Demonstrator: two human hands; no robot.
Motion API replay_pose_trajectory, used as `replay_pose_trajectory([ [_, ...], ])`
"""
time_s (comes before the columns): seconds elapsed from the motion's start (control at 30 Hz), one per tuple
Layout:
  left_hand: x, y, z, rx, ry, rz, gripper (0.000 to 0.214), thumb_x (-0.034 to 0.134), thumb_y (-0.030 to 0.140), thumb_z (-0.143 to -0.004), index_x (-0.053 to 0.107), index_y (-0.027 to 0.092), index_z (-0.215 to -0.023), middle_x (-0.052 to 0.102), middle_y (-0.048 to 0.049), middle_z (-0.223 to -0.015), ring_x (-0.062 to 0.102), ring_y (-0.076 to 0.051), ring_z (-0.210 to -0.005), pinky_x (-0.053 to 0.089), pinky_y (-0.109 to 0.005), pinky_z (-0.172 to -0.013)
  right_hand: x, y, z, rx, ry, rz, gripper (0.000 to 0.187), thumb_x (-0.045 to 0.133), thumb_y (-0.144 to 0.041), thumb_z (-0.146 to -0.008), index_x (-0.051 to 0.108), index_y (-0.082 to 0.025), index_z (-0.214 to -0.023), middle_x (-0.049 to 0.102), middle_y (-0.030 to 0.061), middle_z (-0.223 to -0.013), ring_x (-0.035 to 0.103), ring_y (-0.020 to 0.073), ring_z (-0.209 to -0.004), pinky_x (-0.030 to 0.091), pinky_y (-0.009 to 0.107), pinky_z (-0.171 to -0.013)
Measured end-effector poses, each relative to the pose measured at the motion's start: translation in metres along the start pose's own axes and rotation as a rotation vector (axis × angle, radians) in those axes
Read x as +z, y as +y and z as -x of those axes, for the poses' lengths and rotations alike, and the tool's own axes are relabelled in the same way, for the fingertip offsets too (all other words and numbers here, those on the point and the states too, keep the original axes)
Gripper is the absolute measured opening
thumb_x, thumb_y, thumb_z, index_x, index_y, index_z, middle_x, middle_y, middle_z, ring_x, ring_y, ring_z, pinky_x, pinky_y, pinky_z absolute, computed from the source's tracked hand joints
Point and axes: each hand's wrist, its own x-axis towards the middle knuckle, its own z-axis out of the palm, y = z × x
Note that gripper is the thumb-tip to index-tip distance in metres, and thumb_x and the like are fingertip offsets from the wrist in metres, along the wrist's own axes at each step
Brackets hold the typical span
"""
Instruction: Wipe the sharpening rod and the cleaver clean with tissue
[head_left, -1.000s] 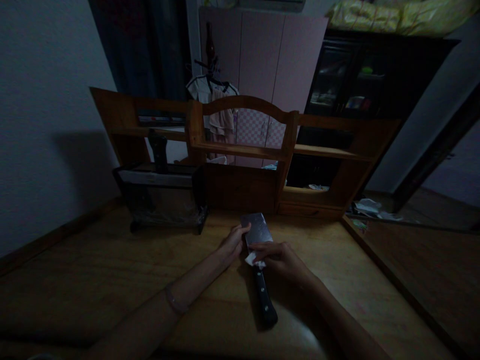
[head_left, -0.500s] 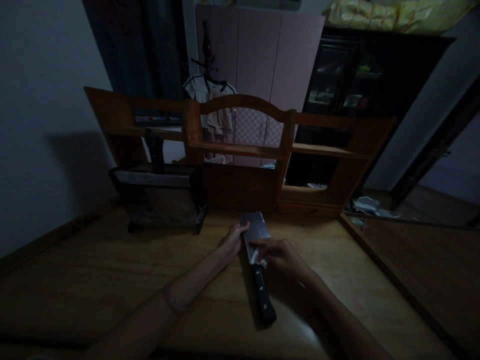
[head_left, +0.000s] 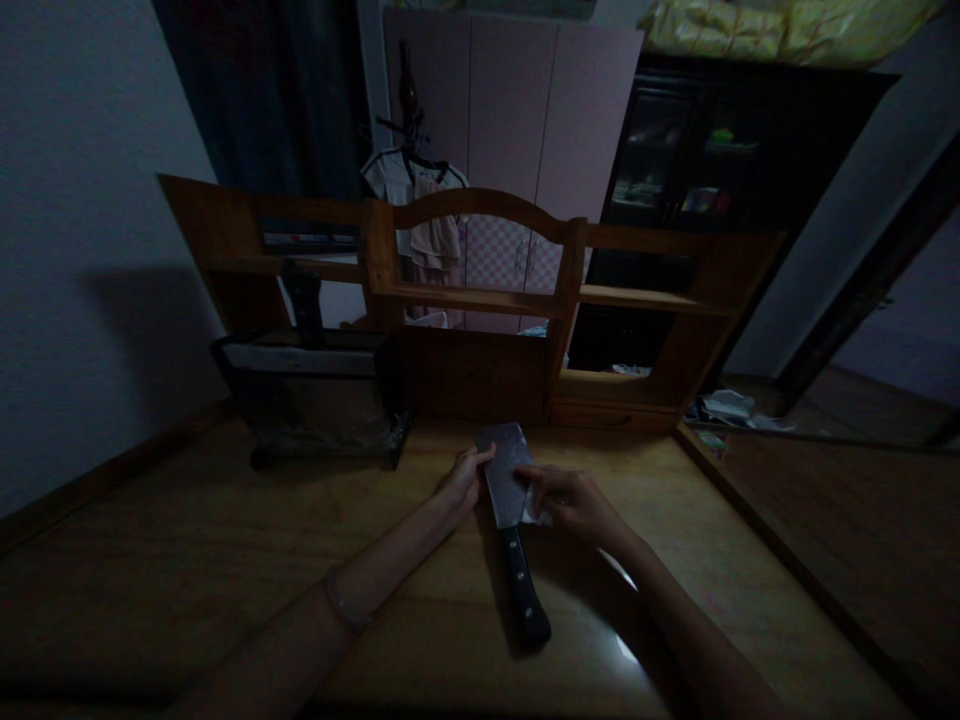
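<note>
A cleaver (head_left: 508,480) with a broad grey blade and a black riveted handle points away from me over the wooden tabletop, its handle toward me. My left hand (head_left: 466,478) is closed on the blade's left edge, thumb on the upper face. At the blade's right edge, my right hand (head_left: 566,498) is closed with a crumpled white tissue (head_left: 534,512) in it. Its fingertips touch or nearly touch the blade. Most of the tissue is hidden beneath the fingers, and the room is dim.
A dark knife holder (head_left: 315,390) with a black-handled knife in it stands at the back left of the wooden table (head_left: 187,560). A wooden shelf unit (head_left: 472,375) runs along the table's far side. Behind it are a pink wardrobe (head_left: 510,110) and a dark cabinet.
My right hand has slid rightward with the tissue, from over the blade's face near the handle to its right edge. My left hand keeps its hold.
</note>
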Motion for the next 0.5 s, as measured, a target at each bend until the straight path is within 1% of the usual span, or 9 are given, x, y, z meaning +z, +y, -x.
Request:
replay_pose_trajectory([
  [0.1, -0.001, -0.001, -0.001, -0.004, -0.013, 0.001, 0.019, 0.069, 0.020, -0.074, 0.064, 0.010, -0.090, 0.070, -0.0096, -0.085, 0.066, -0.017, -0.068, 0.052, -0.027, -0.069, -0.006, 0.009, 0.001, -0.010, 0.064, 0.073, 0.027, 0.047, -0.003, -0.071, 0.067, -0.020, -0.068, 0.062, 0.0053, -0.123, 0.059, 0.0208, -0.111, 0.045, 0.036, -0.092],
  [0.2, -0.001, 0.000, -0.001, -0.018, -0.020, 0.006, 0.022, 0.067, 0.020, -0.076, 0.064, 0.010, -0.095, 0.070, -0.0125, -0.092, 0.067, -0.020, -0.075, 0.053, -0.031, -0.074, -0.012, 0.017, 0.001, -0.009, 0.204, 0.124, 0.020, 0.051, -0.008, -0.073, 0.067, -0.019, -0.071, 0.065, 0.0070, -0.117, 0.060, 0.0232, -0.109, 0.047, 0.035, -0.087],
  [0.27, 0.001, 0.001, 0.000, -0.023, -0.023, 0.016, 0.020, 0.066, 0.019, -0.076, 0.065, 0.011, -0.095, 0.070, -0.0129, -0.095, 0.068, -0.021, -0.078, 0.053, -0.032, -0.076, -0.014, 0.017, 0.000, 0.004, 0.331, 0.085, 0.017, 0.052, -0.012, -0.076, 0.068, -0.019, -0.079, 0.062, 0.0079, -0.121, 0.058, 0.0245, -0.113, 0.048, 0.036, -0.088],
  [0.33, 0.003, 0.002, 0.003, -0.025, -0.041, 0.024, 0.019, 0.066, 0.019, -0.077, 0.066, 0.012, -0.094, 0.070, -0.0130, -0.098, 0.067, -0.022, -0.082, 0.054, -0.033, -0.078, -0.015, 0.015, -0.002, 0.018, 0.424, 0.004, 0.020, 0.051, -0.016, -0.080, 0.068, -0.020, -0.089, 0.056, 0.0079, -0.130, 0.054, 0.0246, -0.117, 0.047, 0.038, -0.091],
  [0.4, 0.006, 0.004, 0.005, -0.026, -0.064, 0.031, 0.020, 0.066, 0.019, -0.077, 0.066, 0.012, -0.095, 0.069, -0.0136, -0.101, 0.067, -0.023, -0.086, 0.053, -0.033, -0.081, -0.013, 0.011, -0.003, 0.020, 0.454, -0.074, 0.022, 0.050, -0.019, -0.082, 0.068, -0.021, -0.095, 0.050, 0.0075, -0.136, 0.050, 0.0247, -0.122, 0.045, 0.039, -0.095],
  [0.5, 0.007, 0.005, 0.006, -0.025, -0.069, 0.032, 0.023, 0.065, 0.020, -0.077, 0.066, 0.011, -0.098, 0.069, -0.0144, -0.102, 0.067, -0.023, -0.086, 0.053, -0.034, -0.081, -0.007, 0.007, -0.005, 0.016, 0.389, -0.162, 0.022, 0.051, -0.022, -0.084, 0.068, -0.022, -0.098, 0.044, 0.0069, -0.141, 0.043, 0.0246, -0.128, 0.042, 0.039, -0.099],
])
